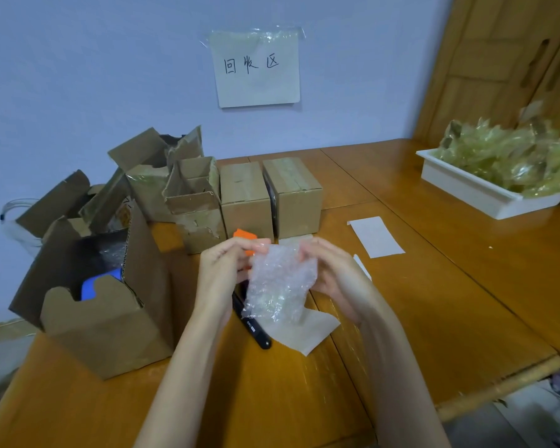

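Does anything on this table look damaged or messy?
Yes. The open box behind the bubble wrap has its cardboard skin ripped off in patches, and the opened boxes left of it lie tumbled, flaps askew. The two sealed boxes stand square.

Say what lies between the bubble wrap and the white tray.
Head view: a white paper slip on the table, plus a thinner strip by the right hand holding bubble wrap.

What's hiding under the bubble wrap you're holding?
Under the bubble wrap, a black pen-like tool and a pale paper sheet lie on the table. The wrap covers the tool's top end and part of the sheet.
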`<move>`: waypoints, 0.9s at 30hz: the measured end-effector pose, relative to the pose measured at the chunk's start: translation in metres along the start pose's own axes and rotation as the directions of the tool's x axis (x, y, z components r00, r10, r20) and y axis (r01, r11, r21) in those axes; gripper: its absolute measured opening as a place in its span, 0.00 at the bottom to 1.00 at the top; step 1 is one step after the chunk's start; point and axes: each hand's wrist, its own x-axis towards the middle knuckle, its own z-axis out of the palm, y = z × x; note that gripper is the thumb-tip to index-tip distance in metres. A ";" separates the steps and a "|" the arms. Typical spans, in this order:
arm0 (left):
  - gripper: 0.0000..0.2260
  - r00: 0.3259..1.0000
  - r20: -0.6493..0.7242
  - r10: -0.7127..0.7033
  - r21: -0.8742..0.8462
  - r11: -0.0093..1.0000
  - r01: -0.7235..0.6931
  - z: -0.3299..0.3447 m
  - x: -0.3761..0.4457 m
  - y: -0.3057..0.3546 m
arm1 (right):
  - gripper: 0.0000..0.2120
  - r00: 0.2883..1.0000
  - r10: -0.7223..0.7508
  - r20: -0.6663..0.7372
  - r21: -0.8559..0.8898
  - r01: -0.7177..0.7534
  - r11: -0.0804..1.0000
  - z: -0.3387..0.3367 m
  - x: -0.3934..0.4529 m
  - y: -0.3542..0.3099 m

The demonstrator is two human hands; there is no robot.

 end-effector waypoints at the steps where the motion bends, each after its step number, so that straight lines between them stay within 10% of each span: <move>1: 0.14 1.000 0.005 -0.006 -0.012 1.000 0.006 0.000 0.000 0.001 | 0.08 1.000 -0.022 0.006 -0.048 0.022 0.999 0.001 0.000 0.001; 10: 0.04 0.979 0.188 -0.078 0.178 0.983 0.044 0.000 -0.003 0.008 | 0.35 0.992 -0.125 -0.036 -0.129 0.119 0.984 0.002 -0.002 0.001; 20: 0.10 0.983 0.125 -0.132 0.058 0.990 0.126 0.001 -0.001 0.005 | 0.17 0.991 0.004 -0.130 -0.058 -0.011 0.998 0.004 -0.005 0.000; 27: 0.19 0.995 -0.070 0.072 0.447 0.894 -0.034 -0.009 -0.001 -0.003 | 0.12 0.976 -0.049 -0.210 -0.160 0.015 0.987 0.015 -0.001 0.002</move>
